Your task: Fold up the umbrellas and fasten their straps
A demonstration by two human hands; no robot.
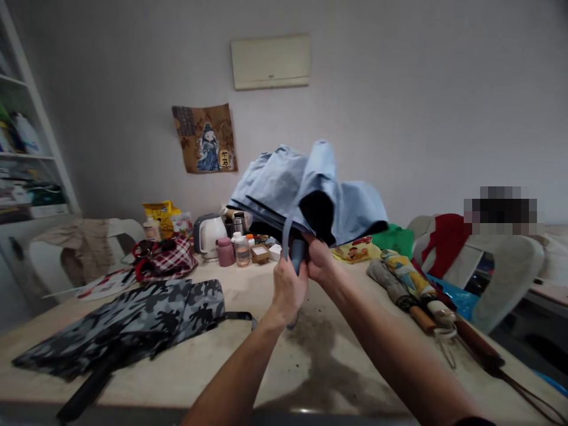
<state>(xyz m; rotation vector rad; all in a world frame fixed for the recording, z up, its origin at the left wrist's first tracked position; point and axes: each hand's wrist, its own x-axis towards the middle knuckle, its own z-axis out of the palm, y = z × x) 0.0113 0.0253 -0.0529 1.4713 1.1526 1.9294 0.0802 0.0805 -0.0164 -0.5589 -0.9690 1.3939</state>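
A light blue umbrella (284,171) is held up over the table, its canopy partly folded and bunched with a black inner side showing. My left hand (289,284) is closed round its blue handle, and a pale strap hangs beside the fingers. Just below the canopy, my right hand (318,257) is closed on the umbrella near the top of the handle; its fingertips are partly hidden. To the left lies a grey camouflage umbrella (177,313), loosely folded, with a black handle pointing toward me.
Several rolled umbrellas (399,284) lie along the table's right side. At the back stand a white kettle (210,234), a pink jar (225,252) and a clear bottle (242,251). A checked bag (171,257) sits back left. Someone's blurred head shows beyond a chair (510,278) at right.
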